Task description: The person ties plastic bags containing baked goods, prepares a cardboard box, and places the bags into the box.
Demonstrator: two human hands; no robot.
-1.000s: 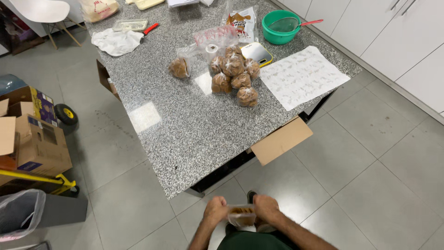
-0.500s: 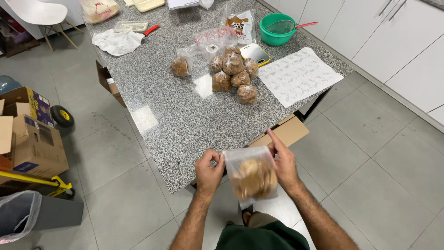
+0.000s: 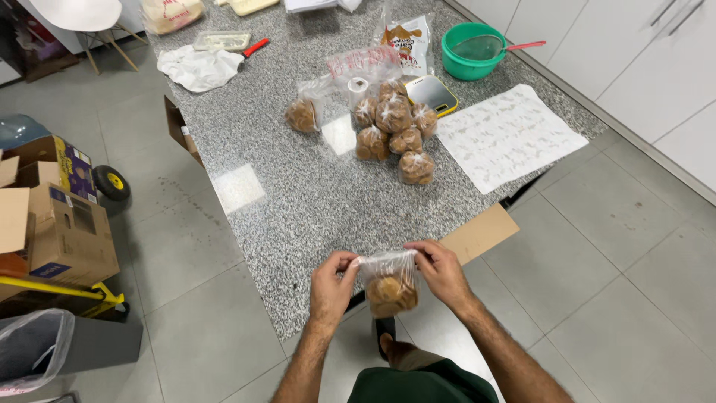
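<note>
Now the speckled grey granite bench (image 3: 313, 201) fills most of the view, running away from the person, and it sits in much the same place as half a second ago. On its right side lies a large white sheet (image 3: 507, 134) of paper, and beyond that stands a green bowl (image 3: 468, 54). Near the bench's middle a cluster of filled bags (image 3: 395, 130) rests together, with one more bag (image 3: 303, 114) apart to their left; none of these has shifted. A brown cardboard flap (image 3: 481, 233) sticks out past the near edge, just beside the right hand.

Below that edge, over the tiled floor, hangs the small clear bag of brown cookies (image 3: 389, 287), held between both hands. Compared with the earlier frame, it hangs narrower and more gathered at the top, and the hands have come closer together. The left hand (image 3: 333, 286) pinches the bag's upper left corner with thumb and fingers (image 3: 349, 263) pressed together. The right hand (image 3: 440, 272) pinches the upper right corner the same way, knuckles turned toward the bench.
</note>
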